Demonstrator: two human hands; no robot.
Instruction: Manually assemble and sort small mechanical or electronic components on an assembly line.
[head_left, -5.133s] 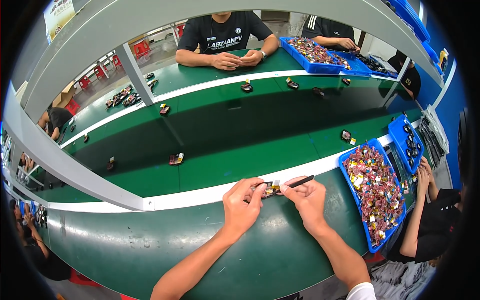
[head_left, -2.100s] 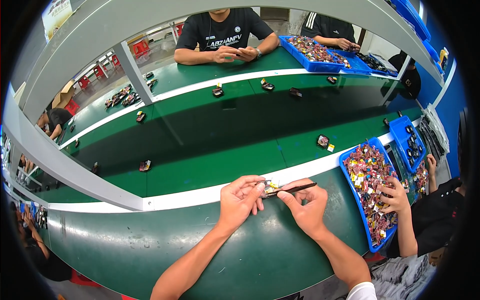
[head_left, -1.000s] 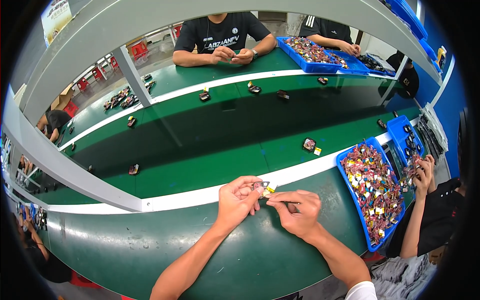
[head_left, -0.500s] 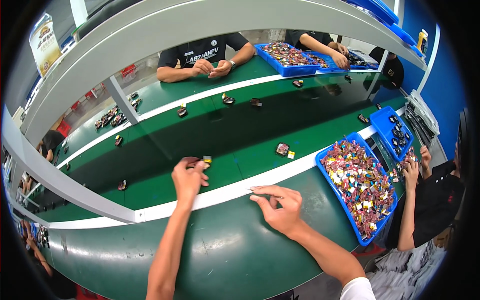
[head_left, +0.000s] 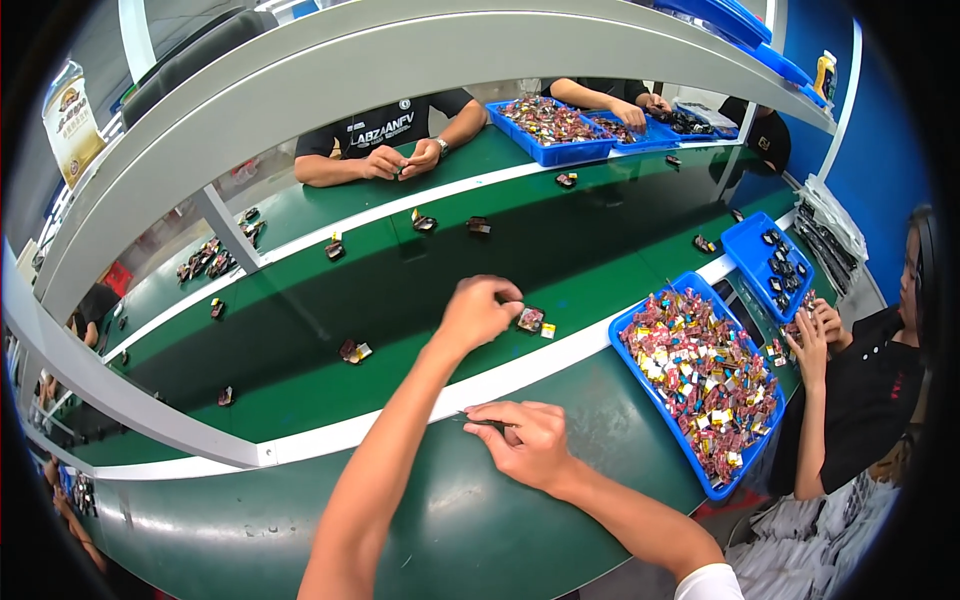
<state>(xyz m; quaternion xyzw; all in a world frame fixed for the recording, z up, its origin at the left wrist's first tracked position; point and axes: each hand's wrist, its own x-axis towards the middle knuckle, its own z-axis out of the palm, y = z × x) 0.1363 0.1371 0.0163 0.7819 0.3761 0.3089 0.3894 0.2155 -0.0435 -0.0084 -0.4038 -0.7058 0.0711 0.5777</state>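
My left hand (head_left: pixel 480 312) reaches over the green belt, fingers bent but apart. Its fingertips are at the left edge of a small black-cased part (head_left: pixel 531 319) with reddish contents; whether they touch it I cannot tell. A yellow-and-white tag (head_left: pixel 548 331) lies beside that part. Nearer me, above the white rail, my right hand (head_left: pixel 525 443) is closed round thin dark tweezers (head_left: pixel 487 423), their tips pointing left. Another black part (head_left: pixel 354 350) with a pale tag rests on the belt, left of my left forearm.
A blue tray (head_left: pixel 650 400) heaped with small red, yellow and white pieces stands right of my right hand. Beyond it is a blue tray (head_left: pixel 737 240) of black parts, by a co-worker's hands (head_left: pixel 815 335). A grey shelf frame (head_left: pixel 140 385) crosses at left. Co-workers sit across the belt.
My left hand has let go of a tagged black part, which now lies farther left on the belt, and has moved right to another part. The whole view has shifted slightly.
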